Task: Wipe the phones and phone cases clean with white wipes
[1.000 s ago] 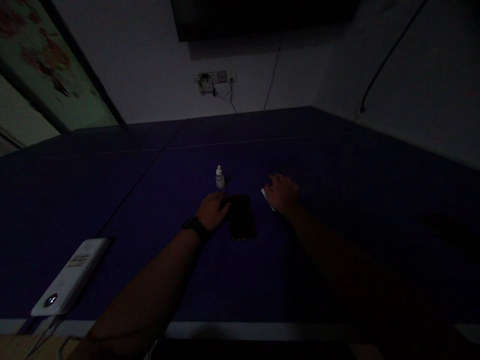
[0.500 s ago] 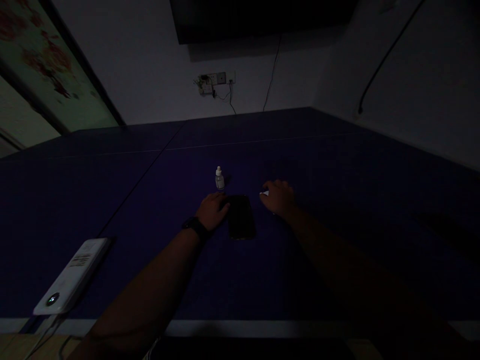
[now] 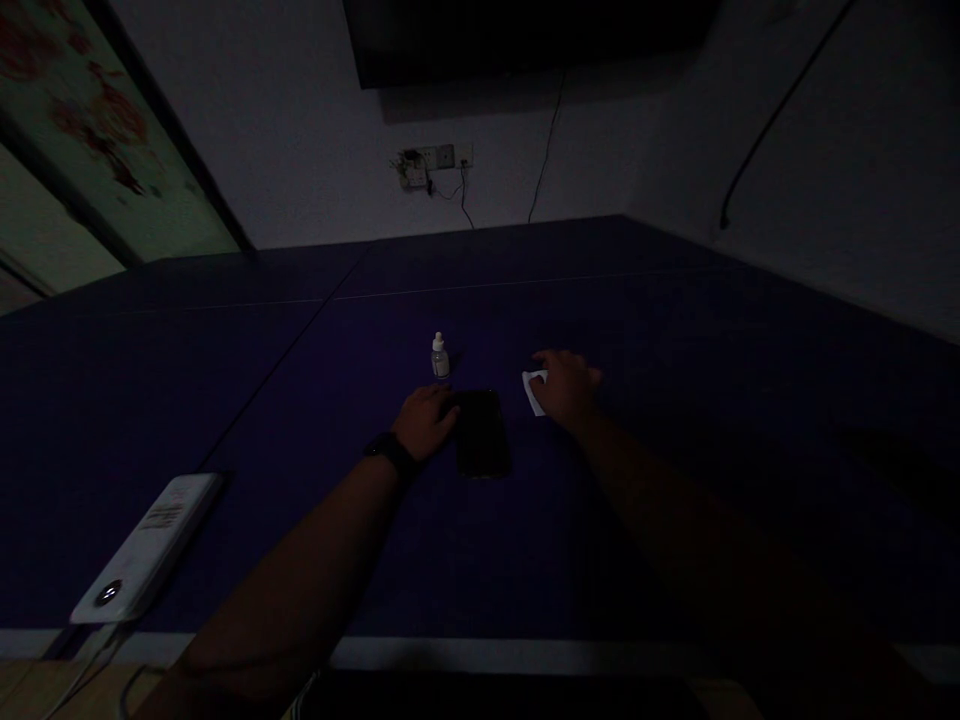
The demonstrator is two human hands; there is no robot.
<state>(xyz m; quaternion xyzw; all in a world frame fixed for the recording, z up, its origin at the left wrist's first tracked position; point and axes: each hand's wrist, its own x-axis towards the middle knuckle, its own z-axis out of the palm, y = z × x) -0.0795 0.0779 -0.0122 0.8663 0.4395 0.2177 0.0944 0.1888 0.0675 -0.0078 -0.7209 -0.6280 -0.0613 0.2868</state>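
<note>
The room is very dark. A black phone [image 3: 481, 433] lies flat on a dark blue table [image 3: 300, 400]. My left hand [image 3: 424, 420], with a dark watch at the wrist, rests against the phone's left edge, fingers curled on it. My right hand [image 3: 566, 387] lies to the right of the phone, fingers closed on a small white cloth or tissue [image 3: 534, 389] pressed on the table. A small white dropper bottle [image 3: 439, 358] stands upright just beyond the phone.
A white power bank [image 3: 146, 550] with a lit button and a cable lies at the near left edge. A wall socket [image 3: 431, 160] with cables and a dark screen [image 3: 525, 35] hang on the far wall. A flowered panel [image 3: 82, 130] is at left.
My right hand with the white cloth shifted slightly toward me and back away again, beside the phone. My left hand stayed on the phone's edge.
</note>
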